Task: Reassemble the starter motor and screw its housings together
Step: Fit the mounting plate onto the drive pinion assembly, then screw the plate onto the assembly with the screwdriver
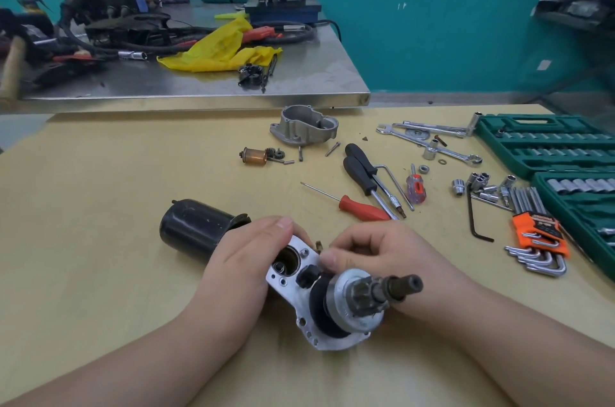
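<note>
The starter motor lies on its side on the yellow worktop right in front of me. Its black cylindrical body points away to my left, its bright aluminium plate faces up with an open round bore in it, and the pinion shaft sticks out toward my right.

My left hand wraps over the join between the black body and the plate, its grip closed around the motor, thumb lying along the plate's upper edge. My right hand curls in from the other side, fingertips pinched narrow against the plate near a small black part beside the bore; whether something tiny sits between those fingers I cannot tell. The right wrist rests behind the pinion shaft.

Farther back on the worktop sit the loose aluminium housing, mouth up, and near it a copper-coloured plunger with small gears just beside it, plus a few loose screws. To my right lie a red-handled screwdriver, two black-handled screwdrivers, spanners, loose sockets, a hex key set in an orange holder, and a green socket case. A metal bench with clutter stands beyond.
</note>
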The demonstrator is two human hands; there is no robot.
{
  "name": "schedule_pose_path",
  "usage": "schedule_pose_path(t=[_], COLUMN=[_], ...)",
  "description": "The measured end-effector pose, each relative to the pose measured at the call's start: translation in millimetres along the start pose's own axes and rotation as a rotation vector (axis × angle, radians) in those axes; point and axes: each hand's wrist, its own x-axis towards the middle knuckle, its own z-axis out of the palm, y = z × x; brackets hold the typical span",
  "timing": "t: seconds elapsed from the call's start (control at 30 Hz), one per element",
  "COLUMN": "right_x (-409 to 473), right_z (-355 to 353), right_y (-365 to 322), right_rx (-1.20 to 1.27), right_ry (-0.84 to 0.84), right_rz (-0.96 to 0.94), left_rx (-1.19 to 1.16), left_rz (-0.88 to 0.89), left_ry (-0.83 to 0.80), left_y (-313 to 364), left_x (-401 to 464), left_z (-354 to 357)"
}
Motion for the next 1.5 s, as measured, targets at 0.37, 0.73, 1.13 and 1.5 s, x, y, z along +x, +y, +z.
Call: schedule_pose_path(t=[0.37,0.73,1.13,1.5], right_x=[34,37,33,14], right_z=[-81,-76,-69,-22], right_y=[25,33,29,6], right_rx=[-0.44,-0.795,-0.713,-0.1], right_ry=[0.667,0.438,0.529,0.126], right_rz=[0.002,0.15,0.015,-0.279], left_rx=[0.083,0.249,0.402,0.266], left_rz=[0.09,0.141,0.201,0.157], left_ry=[0.043,0.025,-0.121,-0.016], left_y=[-5,-3,-1,-4], left_x=[-1,-6,-2,-6], left_z=[3,-8,-11,-12])
